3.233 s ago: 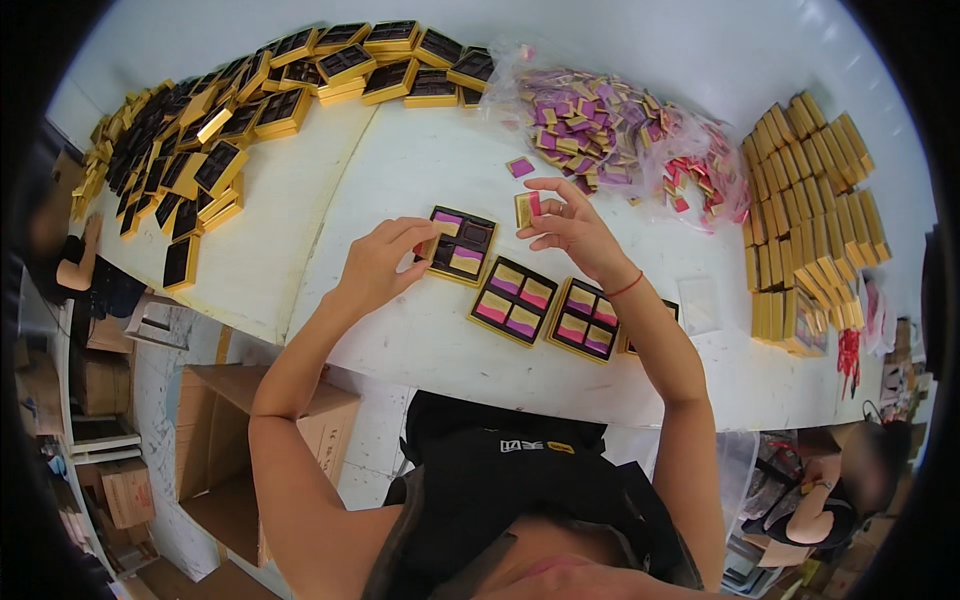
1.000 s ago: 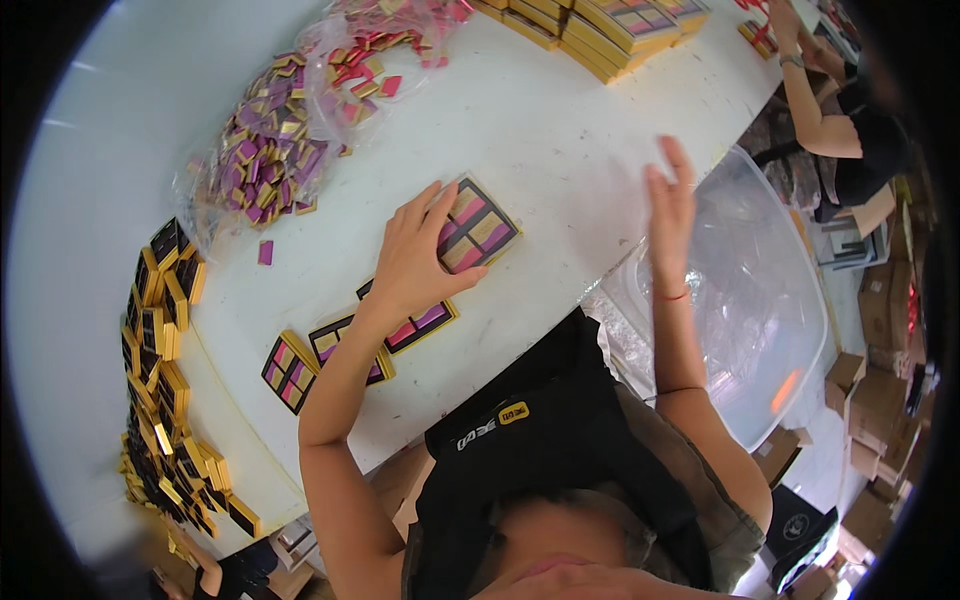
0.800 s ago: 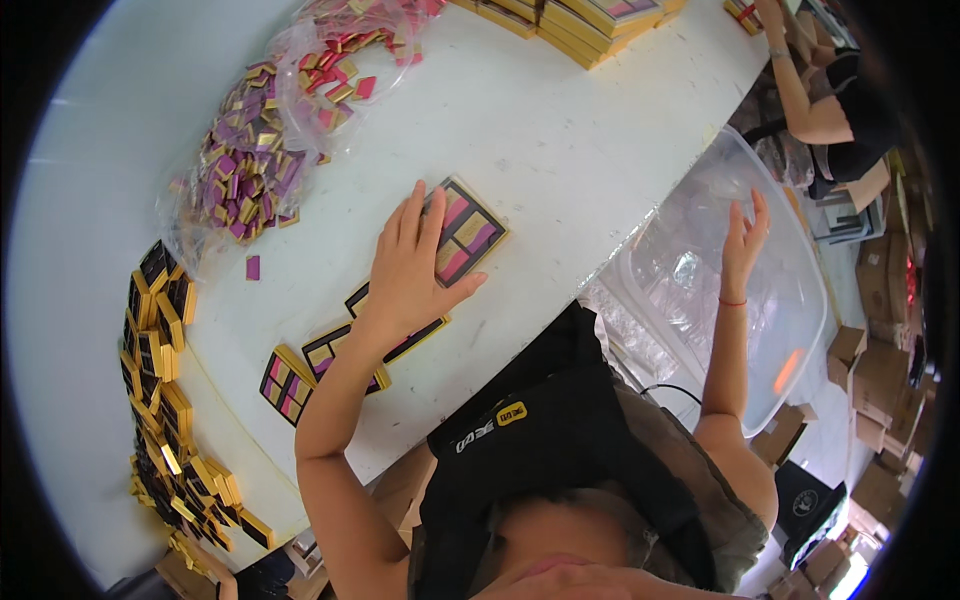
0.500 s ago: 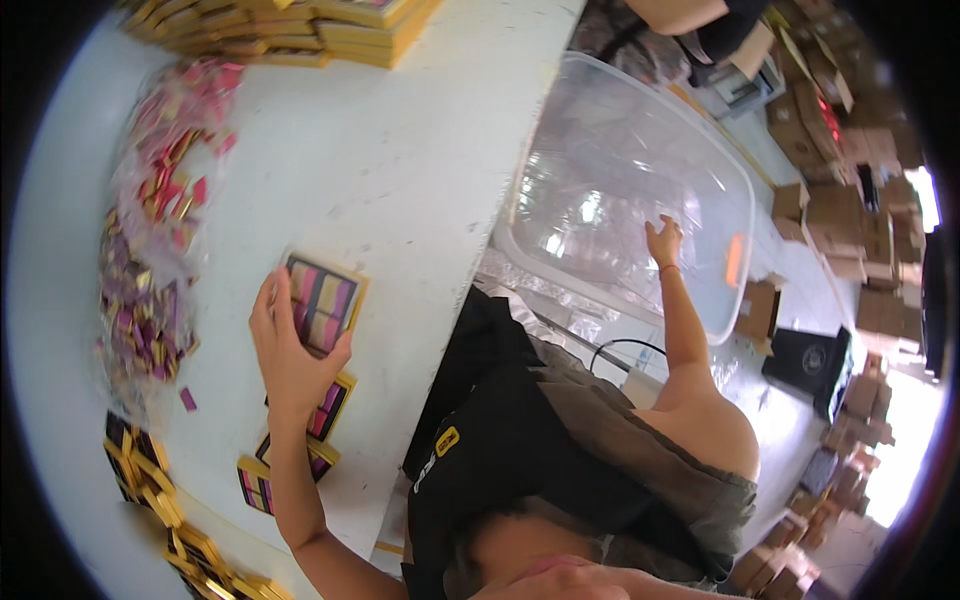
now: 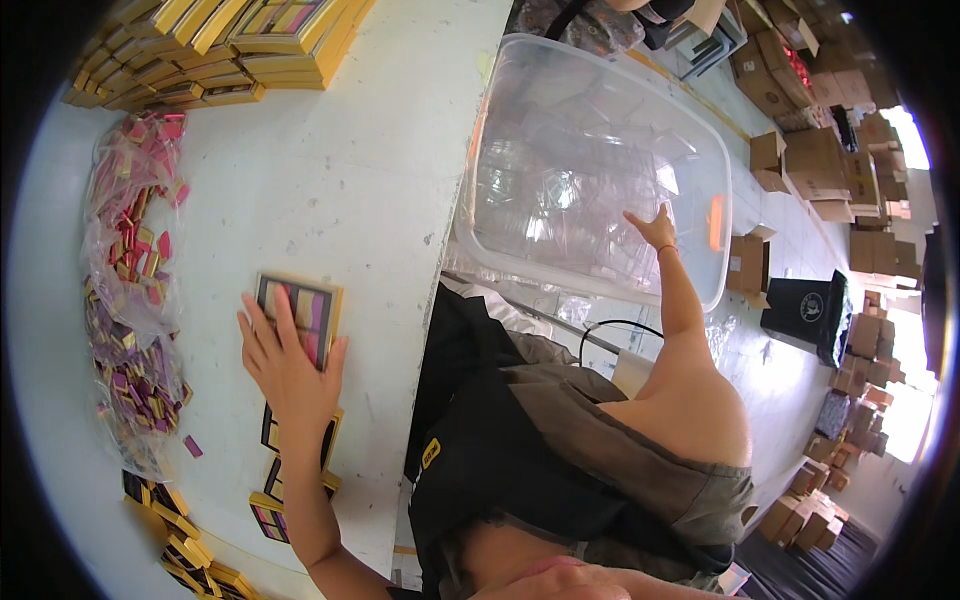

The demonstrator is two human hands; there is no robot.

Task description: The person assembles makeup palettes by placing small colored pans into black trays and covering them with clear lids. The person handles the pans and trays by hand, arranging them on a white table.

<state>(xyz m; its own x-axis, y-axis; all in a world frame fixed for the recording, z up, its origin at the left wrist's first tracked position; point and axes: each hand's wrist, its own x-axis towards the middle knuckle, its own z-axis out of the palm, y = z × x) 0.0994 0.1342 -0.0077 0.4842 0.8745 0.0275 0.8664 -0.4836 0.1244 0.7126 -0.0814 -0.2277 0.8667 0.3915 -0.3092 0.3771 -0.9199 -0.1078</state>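
My left hand (image 5: 290,365) lies over a flat yellow-edged box (image 5: 310,312) on the white table, its fingers spread across the top and the thumb beside the right edge. Purple, gold and pink squares show in the box's dark frame. Just below, more boxes of this kind (image 5: 270,515) sit partly under my wrist and forearm. Over to the right, my right hand (image 5: 655,230) is stretched out above a large clear plastic bin (image 5: 500,235), fingers apart, with nothing visible in them. Crumpled transparent plastic pieces (image 5: 600,175) fill the bin.
Along the table's left side lies a clear bag (image 5: 135,290) of small pink, gold and purple wrapped pieces. Yellow boxes are stacked (image 5: 290,55) at the far left, and others (image 5: 190,545) lie at the near left. Cardboard boxes (image 5: 815,160) and a black bin (image 5: 805,310) stand right.
My left hand's fingers have spread flatter over the box. My right hand remains over the bin with its fingers turned further left. The whole view has shifted, showing more of the far stack.
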